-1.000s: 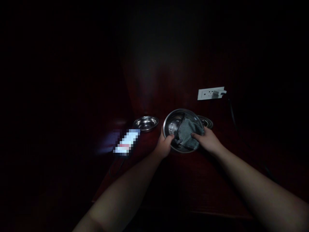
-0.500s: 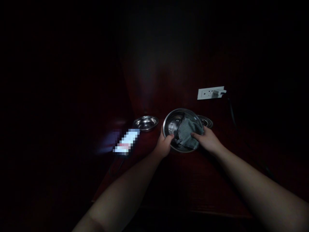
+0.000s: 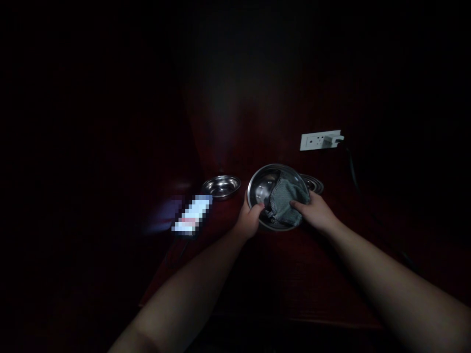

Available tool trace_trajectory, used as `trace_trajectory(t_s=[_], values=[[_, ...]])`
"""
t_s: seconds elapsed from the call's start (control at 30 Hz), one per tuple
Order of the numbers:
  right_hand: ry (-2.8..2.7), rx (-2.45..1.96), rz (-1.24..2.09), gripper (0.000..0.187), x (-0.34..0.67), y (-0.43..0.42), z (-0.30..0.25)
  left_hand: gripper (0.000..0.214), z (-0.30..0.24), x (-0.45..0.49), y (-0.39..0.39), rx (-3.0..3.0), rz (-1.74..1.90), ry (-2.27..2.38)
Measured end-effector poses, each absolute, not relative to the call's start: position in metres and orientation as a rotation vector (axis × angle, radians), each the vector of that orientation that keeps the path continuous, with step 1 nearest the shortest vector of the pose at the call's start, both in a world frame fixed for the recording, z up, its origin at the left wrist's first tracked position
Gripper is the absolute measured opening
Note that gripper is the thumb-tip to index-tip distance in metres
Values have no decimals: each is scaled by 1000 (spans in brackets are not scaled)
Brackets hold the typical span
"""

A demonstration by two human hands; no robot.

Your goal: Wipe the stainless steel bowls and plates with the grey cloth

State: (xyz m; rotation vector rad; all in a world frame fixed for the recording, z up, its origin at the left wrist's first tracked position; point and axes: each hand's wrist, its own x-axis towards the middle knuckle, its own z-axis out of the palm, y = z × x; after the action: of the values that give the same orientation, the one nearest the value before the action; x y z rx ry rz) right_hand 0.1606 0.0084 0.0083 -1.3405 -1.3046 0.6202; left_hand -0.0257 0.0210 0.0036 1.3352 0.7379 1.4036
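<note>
A shiny metal bowl [image 3: 262,189] is held up over the dark red table, tilted so that its inside faces me. My left hand [image 3: 250,218] grips its left rim, thumb inside and fingers hidden behind. Against the right part of the bowl's inside lies a grey-green cloth [image 3: 289,198]. My right hand [image 3: 314,212] is closed on that cloth at the bowl's right rim, with the thumb pressing it from the front; the other fingers are mostly hidden.
Another metal bowl [image 3: 222,187] stands at the back left of the table [image 3: 279,284]. A lit phone [image 3: 193,215] is propped in front of it. Partly hidden behind the held bowl are metal dishes [image 3: 315,184]. A wall socket [image 3: 320,140] carries a plug and dark cable.
Almost nothing differs. The whole view has shifted very slightly; both hands keep their hold on the bowl and cloth.
</note>
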Motion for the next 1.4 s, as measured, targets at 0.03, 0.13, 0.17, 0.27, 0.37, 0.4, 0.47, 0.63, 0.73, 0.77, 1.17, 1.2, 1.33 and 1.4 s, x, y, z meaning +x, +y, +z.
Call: trace_trajectory(t_s=[0.03,0.13,0.17,0.27,0.37,0.4,0.47,0.63,0.73,0.77,1.17,1.2,1.33,1.4], values=[[-1308,-1341,617,28,161,8,8,48,3,-26,21,1343,1407,733],[-1316,-1330,611,29,161,9,8,49,2,-26,23,1351,1406,738],[-1316,-1333,612,29,161,9,8,49,2,-27,23,1350,1400,739],[-1313,-1361,614,27,161,8,9,49,1,-27,24,1360,1385,741],[-1316,-1360,617,26,160,6,11,49,0,-28,24,1369,1379,743],[-1316,-1355,625,26,160,6,11,49,0,-28,24,1366,1378,742],[-1319,-1354,639,25,159,6,12,50,0,-27,24,1360,1373,735],[-1332,-1363,620,26,159,5,12,51,2,-26,23,1339,1385,743],[-1332,-1364,625,27,159,5,12,49,2,-26,23,1330,1379,746],[-1332,-1360,629,27,159,6,12,49,2,-26,23,1328,1378,748],[-1352,-1353,633,25,159,6,13,48,3,-27,22,1299,1384,765],[-1344,-1349,641,25,158,5,13,48,2,-27,23,1305,1382,768],[-1317,-1340,661,26,157,5,13,46,0,-28,24,1338,1378,781],[-1316,-1332,658,26,157,5,14,46,0,-28,25,1343,1384,780]])
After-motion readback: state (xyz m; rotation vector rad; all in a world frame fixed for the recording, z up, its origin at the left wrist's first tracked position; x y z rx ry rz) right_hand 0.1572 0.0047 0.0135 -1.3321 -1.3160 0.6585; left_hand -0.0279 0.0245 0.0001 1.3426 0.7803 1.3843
